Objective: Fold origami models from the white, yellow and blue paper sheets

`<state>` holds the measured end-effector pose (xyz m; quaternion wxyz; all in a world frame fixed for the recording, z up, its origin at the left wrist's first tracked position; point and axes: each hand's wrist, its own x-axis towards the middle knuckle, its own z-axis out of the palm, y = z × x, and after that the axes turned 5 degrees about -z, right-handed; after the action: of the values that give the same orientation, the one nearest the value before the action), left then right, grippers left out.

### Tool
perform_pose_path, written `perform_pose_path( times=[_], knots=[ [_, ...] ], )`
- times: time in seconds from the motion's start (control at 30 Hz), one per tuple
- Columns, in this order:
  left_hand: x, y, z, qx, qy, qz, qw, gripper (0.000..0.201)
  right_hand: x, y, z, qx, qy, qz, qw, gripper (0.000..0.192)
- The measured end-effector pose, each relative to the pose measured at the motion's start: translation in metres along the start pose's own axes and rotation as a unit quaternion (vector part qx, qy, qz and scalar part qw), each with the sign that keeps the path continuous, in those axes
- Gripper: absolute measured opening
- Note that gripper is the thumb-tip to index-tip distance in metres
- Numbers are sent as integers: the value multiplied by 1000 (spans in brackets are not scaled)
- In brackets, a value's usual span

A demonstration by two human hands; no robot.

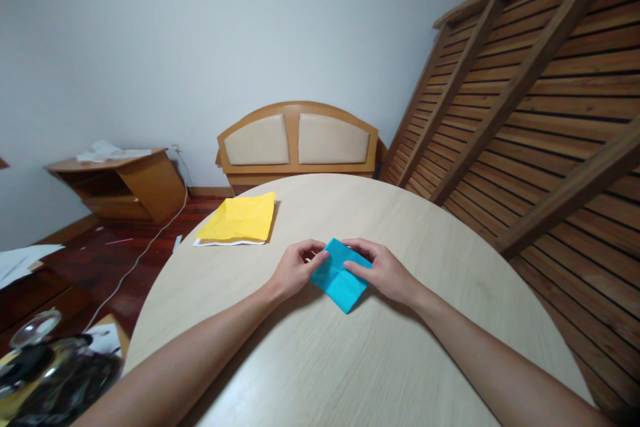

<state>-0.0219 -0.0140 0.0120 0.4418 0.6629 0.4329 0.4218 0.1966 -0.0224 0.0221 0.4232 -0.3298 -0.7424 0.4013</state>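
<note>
A folded square of blue paper [345, 288] is held over the table, turned so that one corner points toward me. My left hand [299, 268] grips its left corner, thumb on top and fingers bent behind. On the other side, my right hand [383, 269] pinches the paper, with the thumb lying across its face and the fingers behind the upper right edge. Creases show on the paper near the right thumb. The fingertips behind the sheet are partly hidden.
Yellow paper [240, 217] lies over white paper [230, 242] on the left of the round pale wooden table [320, 373]. A headboard [297, 140] stands behind it, and a slatted wooden frame [525, 100] leans at the right. A small cabinet [150, 187] is at the left wall.
</note>
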Motion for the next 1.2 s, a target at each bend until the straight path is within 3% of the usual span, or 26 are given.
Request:
perform_pose_path(
  times=[0.2,0.37,0.67,1.2],
  knots=[
    [1,-5,1,6,22,1,1000,36,0,1,-1,-42,43,13,998,34],
    [-1,-7,6,-13,-19,5,1000,37,0,1,-3,-85,35,7,996,28],
    [-1,-1,11,-82,-22,-25,996,42,2,2,-5,-83,61,14,995,27],
    [-2,0,7,-15,-40,-32,999,47,1,2,-3,-91,42,13,995,22]
  ],
)
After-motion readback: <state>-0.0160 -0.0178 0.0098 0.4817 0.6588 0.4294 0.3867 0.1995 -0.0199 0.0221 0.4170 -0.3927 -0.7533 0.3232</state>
